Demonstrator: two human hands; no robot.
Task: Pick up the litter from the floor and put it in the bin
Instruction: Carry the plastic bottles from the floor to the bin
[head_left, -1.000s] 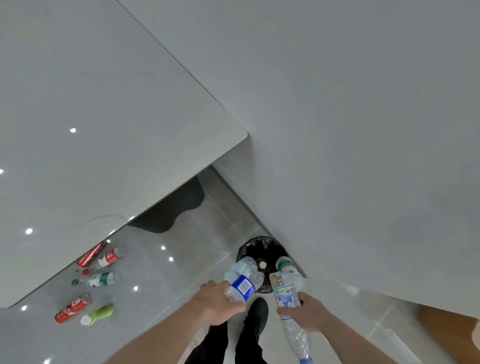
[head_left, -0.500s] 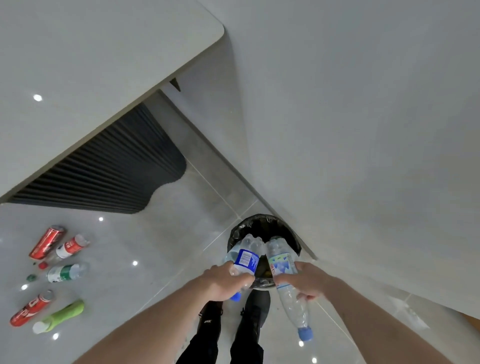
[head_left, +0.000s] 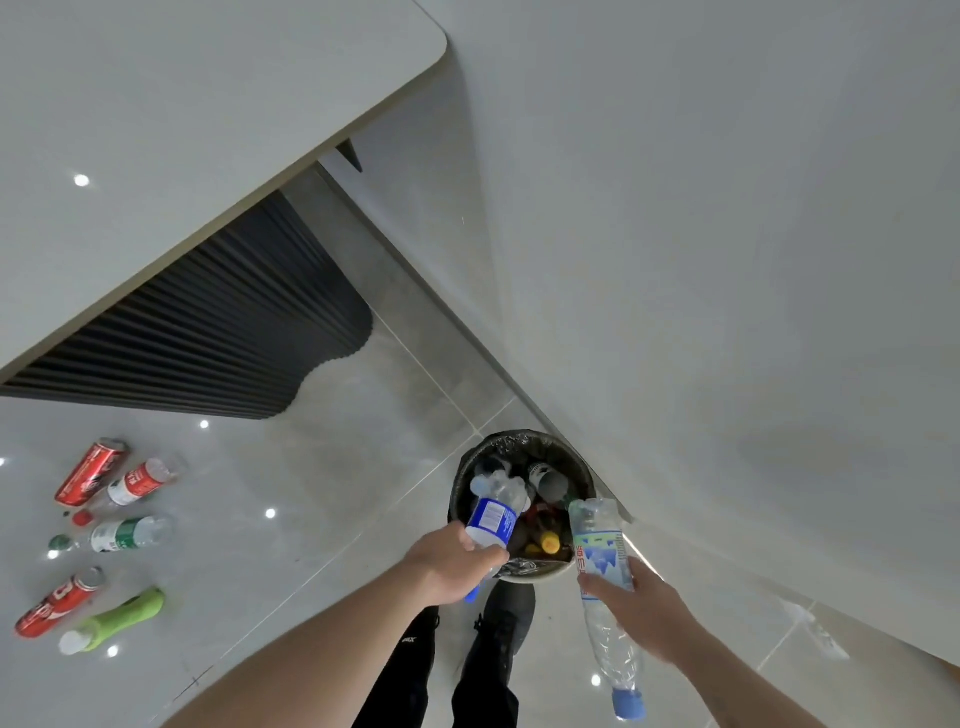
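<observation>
Left hand fingers curl round clear crinkled plastic bottle, blue label, base tilted over the bin, cap toward the person. Right hand grips second clear bottle mid-body, base at bin's right rim, blue cap down toward the person. Bin round, black-lined, holding bottles.

You're looking at a bin sitting tight vs the wall on its right – no room there. Bin mouth's filling up w/ bottles, little open space inside. Your left hand and right hand are crowding the near rim. Floor left of the bin is lying open – a table is overhanging farther left, litter cluster sitting well apart.
</observation>
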